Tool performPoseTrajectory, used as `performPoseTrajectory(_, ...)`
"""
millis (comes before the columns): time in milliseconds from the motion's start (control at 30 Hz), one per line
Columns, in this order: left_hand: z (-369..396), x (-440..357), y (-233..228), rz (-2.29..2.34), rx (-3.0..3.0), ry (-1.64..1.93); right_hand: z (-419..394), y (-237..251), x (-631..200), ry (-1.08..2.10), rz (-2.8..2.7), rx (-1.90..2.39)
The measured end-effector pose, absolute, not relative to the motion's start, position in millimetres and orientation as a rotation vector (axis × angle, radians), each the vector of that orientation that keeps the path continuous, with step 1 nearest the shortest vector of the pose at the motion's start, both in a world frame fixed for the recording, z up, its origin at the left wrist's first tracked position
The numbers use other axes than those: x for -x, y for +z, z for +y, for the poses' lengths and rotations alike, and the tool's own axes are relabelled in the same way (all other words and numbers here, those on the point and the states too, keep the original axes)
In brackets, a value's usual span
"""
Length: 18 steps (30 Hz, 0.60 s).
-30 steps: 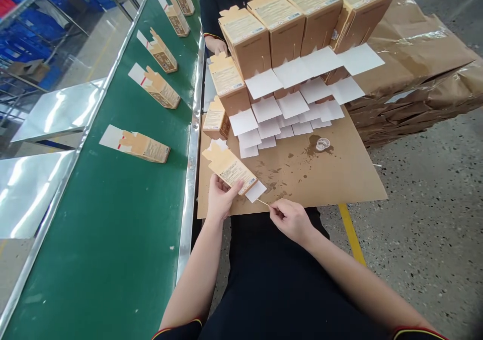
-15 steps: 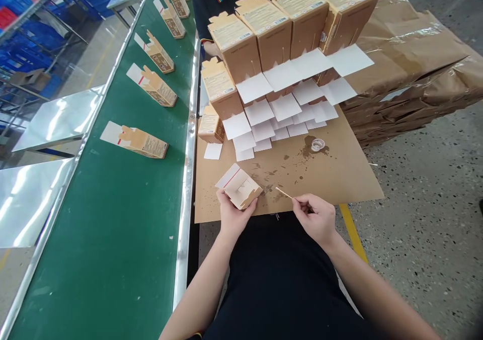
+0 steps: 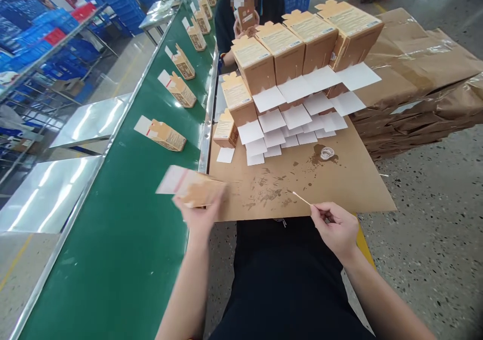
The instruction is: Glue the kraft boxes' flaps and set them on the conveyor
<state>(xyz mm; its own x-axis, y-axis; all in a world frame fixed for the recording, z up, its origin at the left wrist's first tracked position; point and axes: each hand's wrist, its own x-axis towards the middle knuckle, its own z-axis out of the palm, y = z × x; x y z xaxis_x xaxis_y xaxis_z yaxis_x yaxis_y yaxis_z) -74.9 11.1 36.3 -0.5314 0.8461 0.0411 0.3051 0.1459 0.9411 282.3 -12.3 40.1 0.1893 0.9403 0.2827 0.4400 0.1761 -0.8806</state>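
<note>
Held in my left hand [image 3: 198,217] is a small cardboard box [image 3: 202,189], blurred by motion, its white flap with a red strip pointing left. It is over the metal edge between the green conveyor belt [image 3: 124,239] and the cardboard sheet [image 3: 241,206]. My right hand [image 3: 335,224] pinches a cotton swab [image 3: 301,197] near one end, its tip above the wet-marked sheet. Farther back on that sheet sits a small clear cup [image 3: 326,153] amid a dark wet patch.
Stacked cardboard boxes [image 3: 287,53] with white flaps hanging out stand at the back of the sheet. Several boxes [image 3: 169,135] lie along the belt. Behind the stack, a person [image 3: 226,33] holds a box. Brown paper-wrapped bundles [image 3: 422,83] lie at right.
My left hand has carried the box leftward from the sheet to the belt's edge and turned it. My right hand keeps its pinch on the swab. The view has shifted.
</note>
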Motion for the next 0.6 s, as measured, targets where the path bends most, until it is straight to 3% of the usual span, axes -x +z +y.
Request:
performPoseTrajectory(100, 16.0, 149.1, 51.9, 2.097, -1.008, 1.738, -6.0, 36.9, -287.1, 0.596, -1.401, 1.388)
performPoseTrajectory(267, 16.1, 215.1, 55.2, 2.197, -0.82, 1.518, 12.1, 35.1, -290.7, 0.562, -1.436, 1.352)
performPoseTrajectory(367, -0.5, 207.5, 46.4, 2.316, -0.771, 1.498, 16.5, 36.1, -304.4, 0.49, -1.432, 1.398)
performPoseTrajectory(467, -17.3, 181.4, 41.0, 2.461, -0.88, 1.716, 14.0, 36.0, -326.2, 0.393, -1.363, 1.475)
performPoseTrajectory(600, 24.8, 143.0, 55.1, 2.174, -1.128, 1.729, 22.5, 38.5, -350.4, 0.312, -1.287, 1.54)
